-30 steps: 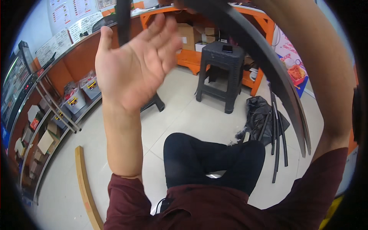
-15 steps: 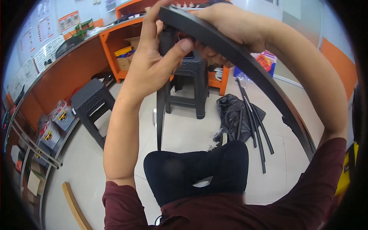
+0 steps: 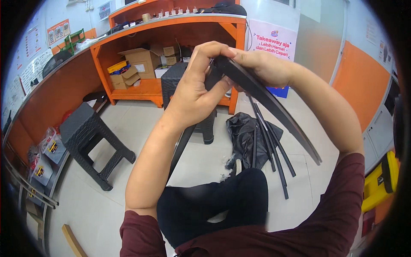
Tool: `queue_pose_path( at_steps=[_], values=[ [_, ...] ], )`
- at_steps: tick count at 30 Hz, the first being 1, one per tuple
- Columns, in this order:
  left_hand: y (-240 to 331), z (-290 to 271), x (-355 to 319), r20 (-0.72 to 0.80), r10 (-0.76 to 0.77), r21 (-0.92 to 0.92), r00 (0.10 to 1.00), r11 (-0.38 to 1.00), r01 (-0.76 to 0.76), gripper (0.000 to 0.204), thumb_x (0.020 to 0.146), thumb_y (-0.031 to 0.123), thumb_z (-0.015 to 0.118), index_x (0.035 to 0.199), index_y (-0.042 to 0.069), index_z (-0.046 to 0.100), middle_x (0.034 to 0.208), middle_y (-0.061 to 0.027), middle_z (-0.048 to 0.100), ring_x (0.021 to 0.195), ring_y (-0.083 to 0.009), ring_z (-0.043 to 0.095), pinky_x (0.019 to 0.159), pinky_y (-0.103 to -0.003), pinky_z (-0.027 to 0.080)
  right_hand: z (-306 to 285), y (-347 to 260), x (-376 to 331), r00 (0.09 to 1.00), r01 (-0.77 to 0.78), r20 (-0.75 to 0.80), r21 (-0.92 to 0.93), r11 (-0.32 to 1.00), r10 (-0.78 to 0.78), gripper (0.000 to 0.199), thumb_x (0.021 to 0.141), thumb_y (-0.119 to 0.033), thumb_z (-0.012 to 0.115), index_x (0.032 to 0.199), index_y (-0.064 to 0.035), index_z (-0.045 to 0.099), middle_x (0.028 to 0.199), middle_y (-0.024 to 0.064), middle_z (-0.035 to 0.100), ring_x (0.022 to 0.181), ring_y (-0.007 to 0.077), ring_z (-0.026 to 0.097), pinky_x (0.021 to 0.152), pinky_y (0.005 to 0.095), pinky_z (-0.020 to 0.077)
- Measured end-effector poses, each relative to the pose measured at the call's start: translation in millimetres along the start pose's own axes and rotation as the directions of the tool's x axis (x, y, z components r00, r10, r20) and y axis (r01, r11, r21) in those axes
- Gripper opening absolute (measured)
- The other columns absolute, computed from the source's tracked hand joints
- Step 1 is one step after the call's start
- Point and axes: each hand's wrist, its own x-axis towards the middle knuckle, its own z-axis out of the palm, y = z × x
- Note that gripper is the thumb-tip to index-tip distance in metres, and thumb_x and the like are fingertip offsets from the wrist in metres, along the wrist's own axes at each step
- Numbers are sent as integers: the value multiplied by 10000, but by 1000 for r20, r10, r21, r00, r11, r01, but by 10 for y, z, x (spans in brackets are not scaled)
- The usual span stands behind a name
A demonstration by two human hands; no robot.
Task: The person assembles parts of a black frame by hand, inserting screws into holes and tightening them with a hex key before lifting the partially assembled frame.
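Black and flat-sided, the right bar (image 3: 274, 103) and the left bar (image 3: 182, 145), held up in front and meeting at their upper ends in a sharp corner; one slanting down to the right, lower end short of the right sleeve (image 3: 338, 184), the other running down partly hidden behind the left forearm (image 3: 147, 171). Joined or merely pressed together at that corner: cannot tell. Left grip (image 3: 195, 92) clasped about the corner, fingers bent over the top, thumb underneath. Right grip (image 3: 267, 68) grasping the right bar just beside the corner, palm over the upper edge, fingertips mostly hidden. Below, dark trousers (image 3: 184, 210).

Past these, on the pale tiled floor (image 3: 201, 167), a crumpled black plastic bag (image 3: 239, 128), with several thin dark rods (image 3: 279, 167) fanned out beside and partly over it. At lower left, the end of a wooden beam (image 3: 72, 240); at far right, a yellow object (image 3: 379, 184). Out to the left, a black stool (image 3: 92, 137), upright; near the desk (image 3: 201, 19), a second stool (image 3: 171, 79), partly hidden by the left grip.

Farther off, the desk itself, orange-framed, with cardboard boxes (image 3: 145, 64) inside and small white plugs (image 3: 175, 12) along the top. Just right of it, a pale poster (image 3: 274, 30).
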Motion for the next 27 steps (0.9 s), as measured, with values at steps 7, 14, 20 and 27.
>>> queue_pose_path(
  at_steps=[7, 14, 20, 27],
  values=[
    [-203, 202, 86, 98, 84, 79, 992, 993, -92, 600, 801, 237, 880, 1252, 92, 511, 1311, -74, 458, 1117, -190, 548, 950, -321, 461, -164, 319, -115, 978, -54, 209, 155, 986, 21, 668, 1045, -643, 365, 1480, -138, 404, 1030, 76, 635, 952, 154, 638, 857, 316, 524],
    [-234, 355, -6, 115, -48, 118, 992, 992, 34, 569, 826, 230, 858, 1243, 60, 510, 1258, -86, 484, 1060, -174, 562, 863, -297, 500, 19, 635, -186, 993, 114, 19, 61, 992, -115, 587, 1081, -604, 315, 1352, -113, 488, 1128, 60, 578, 1029, 112, 552, 896, 286, 462],
    [-192, 470, -145, 115, -124, -39, 986, 991, 129, 632, 857, 135, 810, 1356, 25, 437, 1297, -117, 481, 1063, -157, 594, 838, -283, 546, 104, 780, -622, 977, 211, 10, 92, 973, -213, 688, 987, -472, 635, 1437, -19, 379, 1166, 132, 602, 1063, 219, 599, 913, 340, 480],
    [-201, 409, -352, 256, -69, 80, 964, 996, 50, 664, 774, 132, 819, 1338, 13, 489, 1254, -216, 532, 1171, -340, 560, 999, -427, 457, 486, 944, -798, 944, 302, -55, -260, 917, -326, 855, 783, -185, 788, 1468, 31, 325, 1082, 293, 655, 951, 472, 685, 790, 510, 563]
  ],
)
